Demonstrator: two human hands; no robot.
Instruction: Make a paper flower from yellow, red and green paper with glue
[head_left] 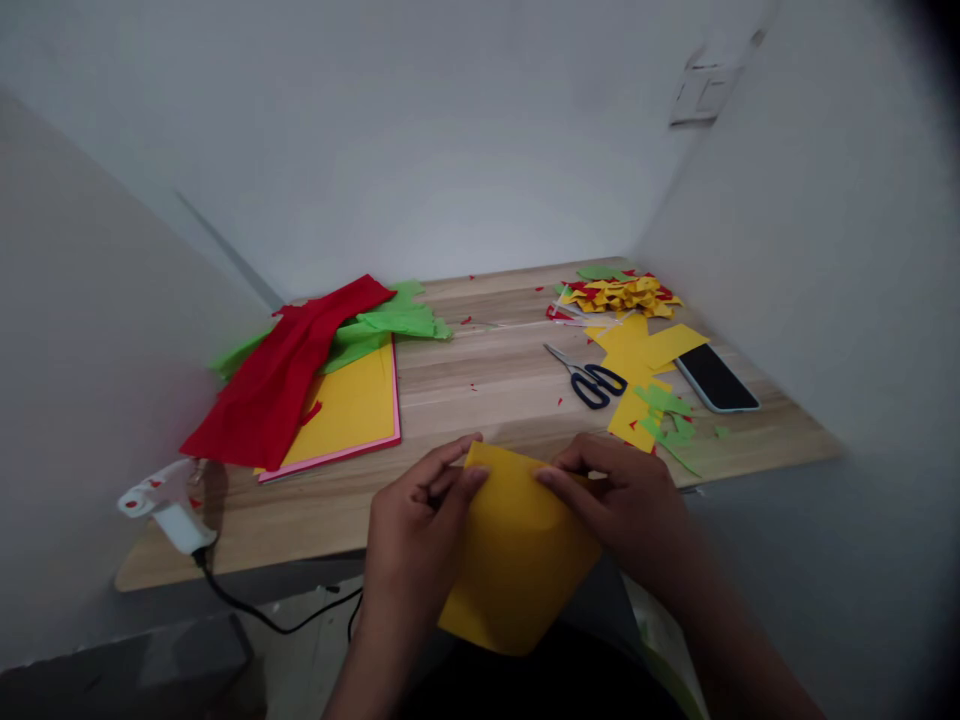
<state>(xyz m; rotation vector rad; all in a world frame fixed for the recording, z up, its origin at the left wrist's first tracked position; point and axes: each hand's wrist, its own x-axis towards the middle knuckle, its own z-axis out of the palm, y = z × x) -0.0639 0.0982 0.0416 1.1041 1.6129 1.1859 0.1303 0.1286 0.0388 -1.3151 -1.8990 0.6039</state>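
Between my two hands a sheet of yellow paper [525,560] hangs over my lap, in front of the table's near edge. My left hand [420,540] pinches its upper left corner between thumb and fingers. Along the top edge, my right hand [622,500] grips the sheet, thumb on the near face; its fingertips are partly hidden. Beyond the hands lie scissors [590,380] with dark blue handles, blades pointing to the back left. Yellow paper pieces [630,350] and green scraps [671,415] lie to their right.
Red crepe paper [277,380] and green crepe paper [397,325] cover part of a stack of coloured sheets [360,400]. A white glue gun [172,510] with a black cord stands front left. A phone [718,378] and a pile of cut strips [626,295] lie right on the wooden table [480,355].
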